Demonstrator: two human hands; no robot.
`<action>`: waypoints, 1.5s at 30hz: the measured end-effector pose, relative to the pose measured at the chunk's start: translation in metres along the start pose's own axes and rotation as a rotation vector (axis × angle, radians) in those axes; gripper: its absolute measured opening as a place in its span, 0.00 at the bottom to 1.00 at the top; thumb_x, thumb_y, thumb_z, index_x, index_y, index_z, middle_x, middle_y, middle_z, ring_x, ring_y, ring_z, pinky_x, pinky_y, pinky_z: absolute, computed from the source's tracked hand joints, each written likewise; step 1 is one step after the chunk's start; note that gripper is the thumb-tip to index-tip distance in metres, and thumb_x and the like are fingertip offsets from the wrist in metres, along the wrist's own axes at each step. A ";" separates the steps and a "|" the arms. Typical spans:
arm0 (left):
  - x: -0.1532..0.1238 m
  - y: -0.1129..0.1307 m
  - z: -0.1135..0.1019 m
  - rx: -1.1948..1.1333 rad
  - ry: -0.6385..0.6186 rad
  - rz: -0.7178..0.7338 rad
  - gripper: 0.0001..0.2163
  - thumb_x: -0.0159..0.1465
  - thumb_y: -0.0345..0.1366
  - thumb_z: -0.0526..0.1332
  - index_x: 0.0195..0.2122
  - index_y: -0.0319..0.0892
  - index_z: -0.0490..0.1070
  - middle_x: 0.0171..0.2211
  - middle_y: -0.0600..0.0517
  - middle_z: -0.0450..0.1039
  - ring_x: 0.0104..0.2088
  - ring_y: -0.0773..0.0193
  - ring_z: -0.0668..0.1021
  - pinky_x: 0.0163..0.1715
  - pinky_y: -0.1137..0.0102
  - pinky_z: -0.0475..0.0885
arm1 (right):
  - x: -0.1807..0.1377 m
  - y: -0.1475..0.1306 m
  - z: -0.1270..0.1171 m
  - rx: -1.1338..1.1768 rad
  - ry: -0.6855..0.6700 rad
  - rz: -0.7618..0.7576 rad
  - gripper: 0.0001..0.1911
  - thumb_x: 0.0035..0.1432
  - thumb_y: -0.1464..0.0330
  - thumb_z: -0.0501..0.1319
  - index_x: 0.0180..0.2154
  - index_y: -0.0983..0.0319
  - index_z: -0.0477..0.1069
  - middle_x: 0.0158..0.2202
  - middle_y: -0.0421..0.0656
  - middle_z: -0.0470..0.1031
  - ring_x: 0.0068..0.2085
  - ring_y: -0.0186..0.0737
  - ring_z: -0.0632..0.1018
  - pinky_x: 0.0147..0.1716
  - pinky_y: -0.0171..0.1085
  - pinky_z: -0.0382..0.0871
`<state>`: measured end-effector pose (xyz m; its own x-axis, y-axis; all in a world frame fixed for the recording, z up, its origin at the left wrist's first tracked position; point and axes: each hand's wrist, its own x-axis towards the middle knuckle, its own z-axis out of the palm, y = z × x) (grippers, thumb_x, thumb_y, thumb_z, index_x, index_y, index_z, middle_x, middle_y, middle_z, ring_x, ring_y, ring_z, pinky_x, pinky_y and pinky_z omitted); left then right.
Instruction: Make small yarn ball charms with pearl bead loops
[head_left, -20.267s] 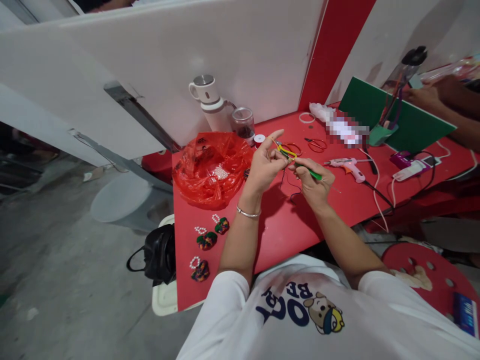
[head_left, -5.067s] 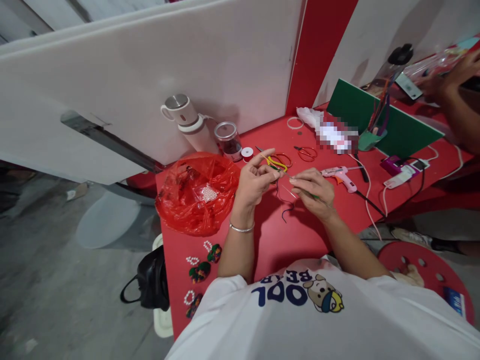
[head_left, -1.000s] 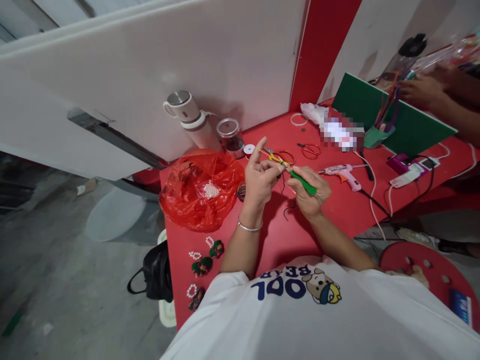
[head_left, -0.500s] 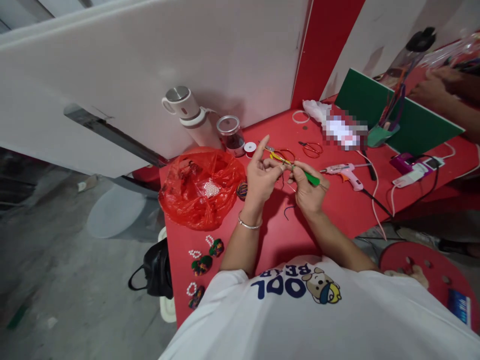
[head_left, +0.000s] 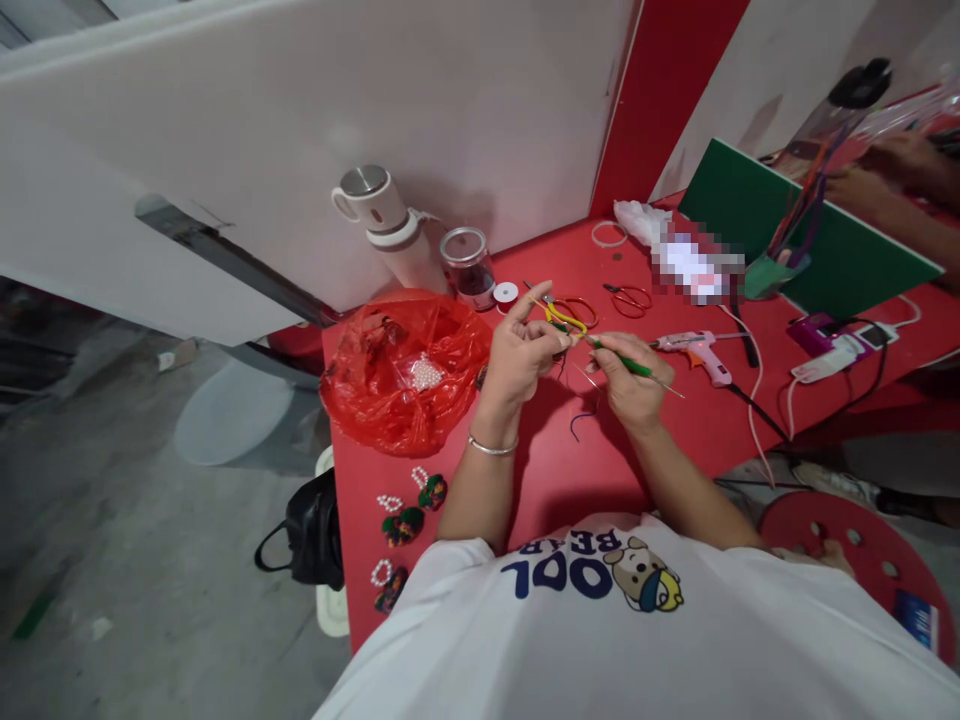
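Note:
My right hand (head_left: 634, 388) is closed around a crochet hook (head_left: 632, 366) with a green grip, its metal rear end sticking out to the right. My left hand (head_left: 523, 358) has its index finger raised, while thumb and other fingers pinch yarn at the hook's tip. How the yarn loops there is too small to tell. Below the fingers a dark yarn tail (head_left: 576, 425) curls over the red table (head_left: 559, 470). Just beyond the hands lie yellow-handled pliers (head_left: 568, 318). Multicoloured yarn sits beside my left wrist, mostly hidden.
A red plastic bag (head_left: 405, 385) with white beads (head_left: 426, 372) lies left. Green pom-poms (head_left: 403, 525) with bead loops line the near left edge. A pink glue gun (head_left: 697, 350), red-handled scissors (head_left: 628, 299), a jar (head_left: 469, 270) and a white flask (head_left: 405, 250) stand or lie around.
The hook has turned in my right hand, so its metal rear end now shows. Both hands stay close together. The view has shifted slightly.

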<state>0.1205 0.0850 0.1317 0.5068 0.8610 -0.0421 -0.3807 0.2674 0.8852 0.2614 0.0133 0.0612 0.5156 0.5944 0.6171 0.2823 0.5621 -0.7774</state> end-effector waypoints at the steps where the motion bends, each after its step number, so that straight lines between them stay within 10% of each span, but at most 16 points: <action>1: 0.000 0.001 -0.001 0.007 -0.019 -0.023 0.45 0.47 0.30 0.75 0.69 0.42 0.66 0.22 0.59 0.76 0.15 0.76 0.62 0.15 0.75 0.49 | 0.003 -0.001 -0.006 -0.039 -0.039 -0.041 0.07 0.62 0.65 0.71 0.43 0.51 0.85 0.41 0.40 0.86 0.29 0.34 0.83 0.26 0.35 0.82; 11: 0.003 0.004 -0.008 0.020 -0.083 -0.085 0.32 0.45 0.28 0.71 0.56 0.40 0.77 0.22 0.54 0.78 0.14 0.78 0.59 0.15 0.75 0.45 | 0.031 -0.012 -0.035 -0.090 -0.324 -0.292 0.10 0.60 0.68 0.73 0.45 0.51 0.84 0.40 0.42 0.87 0.39 0.41 0.86 0.40 0.43 0.83; 16: 0.006 0.004 -0.016 0.047 -0.085 -0.100 0.26 0.46 0.28 0.71 0.49 0.40 0.81 0.22 0.54 0.77 0.14 0.78 0.57 0.15 0.74 0.45 | 0.041 -0.016 -0.042 -0.058 -0.381 -0.123 0.05 0.58 0.65 0.75 0.38 0.53 0.86 0.35 0.42 0.87 0.36 0.42 0.86 0.39 0.44 0.83; 24: 0.004 -0.007 -0.002 0.116 -0.111 0.033 0.22 0.49 0.30 0.73 0.47 0.44 0.84 0.24 0.55 0.75 0.18 0.75 0.62 0.18 0.75 0.54 | 0.020 -0.015 -0.017 0.372 -0.221 0.465 0.22 0.48 0.49 0.78 0.37 0.58 0.83 0.29 0.41 0.85 0.23 0.36 0.81 0.19 0.32 0.76; 45: 0.007 -0.029 0.009 0.300 0.039 0.329 0.42 0.61 0.27 0.67 0.75 0.50 0.55 0.28 0.58 0.78 0.27 0.71 0.77 0.31 0.76 0.71 | 0.012 -0.017 0.018 0.312 0.139 0.429 0.16 0.54 0.52 0.76 0.38 0.56 0.85 0.29 0.39 0.85 0.25 0.31 0.80 0.23 0.30 0.76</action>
<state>0.1423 0.0794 0.1097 0.3643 0.8965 0.2519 -0.2728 -0.1559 0.9494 0.2488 0.0213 0.0841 0.6397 0.7382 0.2141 -0.2196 0.4424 -0.8695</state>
